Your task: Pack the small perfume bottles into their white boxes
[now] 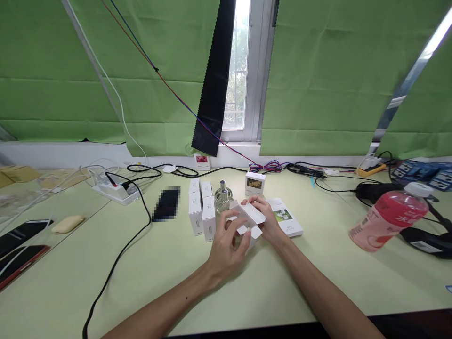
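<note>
My left hand point(226, 242) and my right hand point(265, 219) both grip a small white carton point(248, 217) with its end flaps open, held just above the table. Right behind it stand two clear glass perfume bottles point(222, 197) with silver caps. Several upright white boxes point(202, 207) are grouped to the left of the bottles. A flat white box with a flower picture point(284, 216) lies beside my right hand. A small box with a brown picture point(254, 184) stands further back.
A pale green table point(158, 263) carries a white power strip point(115, 190) with black cables at left, phones point(21, 245) at the far left edge, a pink drink bottle point(386, 219) lying at right, and a tangle of wires under the window.
</note>
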